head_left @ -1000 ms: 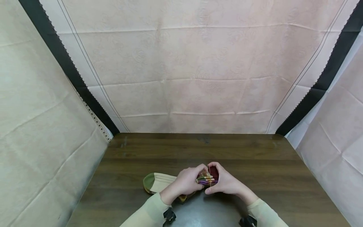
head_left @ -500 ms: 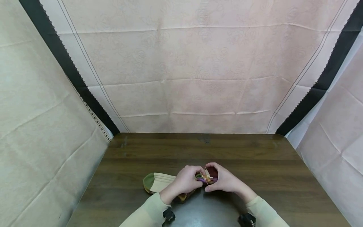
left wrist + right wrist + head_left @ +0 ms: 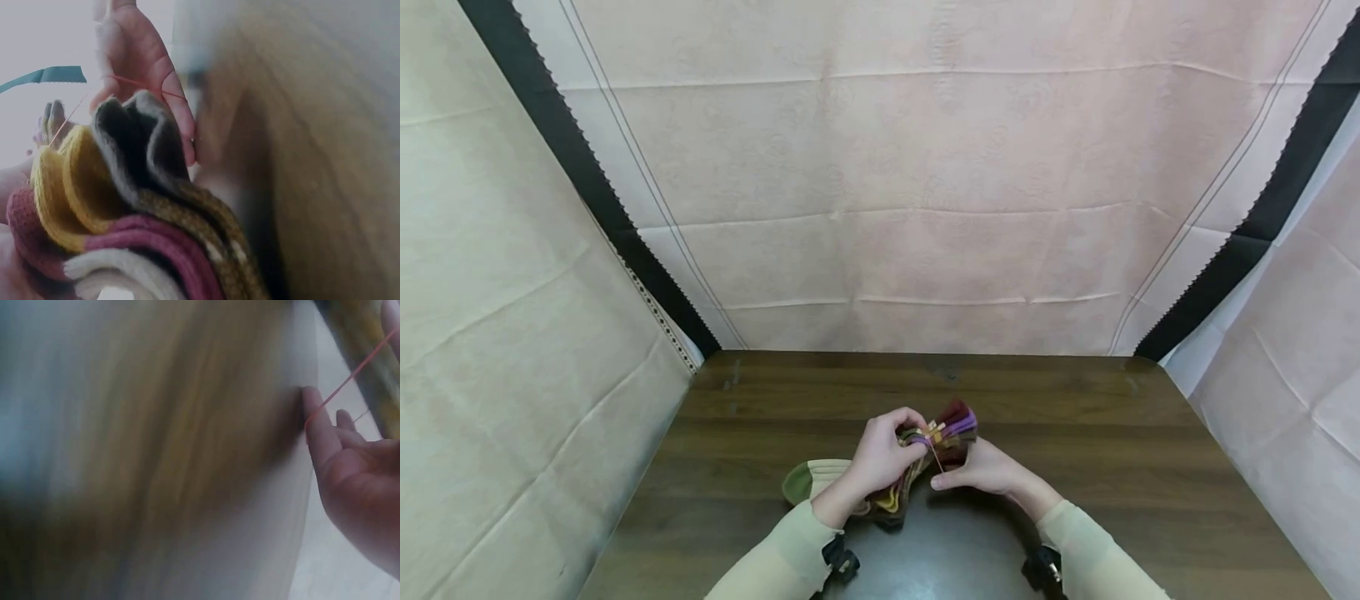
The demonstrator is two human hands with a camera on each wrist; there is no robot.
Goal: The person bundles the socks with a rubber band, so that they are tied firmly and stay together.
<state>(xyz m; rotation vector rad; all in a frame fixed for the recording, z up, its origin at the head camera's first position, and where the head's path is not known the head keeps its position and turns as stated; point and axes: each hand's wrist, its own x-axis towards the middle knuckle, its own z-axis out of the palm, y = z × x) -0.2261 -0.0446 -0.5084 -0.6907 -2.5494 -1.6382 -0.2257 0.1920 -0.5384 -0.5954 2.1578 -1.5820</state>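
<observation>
My left hand (image 3: 880, 454) grips a bundle of folded knitted socks (image 3: 955, 423) in maroon, purple and brown, pinching it near the middle. A thin orange-red rubber band (image 3: 936, 457) runs from the bundle to my right hand (image 3: 991, 477). In the right wrist view the band (image 3: 350, 378) is stretched taut across the spread fingers and thumb of that hand. Grey, mustard and magenta sock cuffs (image 3: 81, 187) fill the foreground of the left wrist view. Part of the right hand's fingers is hidden behind the bundle.
More socks, cream with a green end (image 3: 799, 483), lie on the brown wooden table (image 3: 1060, 417), left of my left hand. Pale fabric walls (image 3: 925, 250) enclose the table at the back and both sides. Each wrist wears a black camera mount.
The sock bundle has been lifted and turned, so its maroon and purple end points up and away. The band now slants down from the bundle to my right thumb.
</observation>
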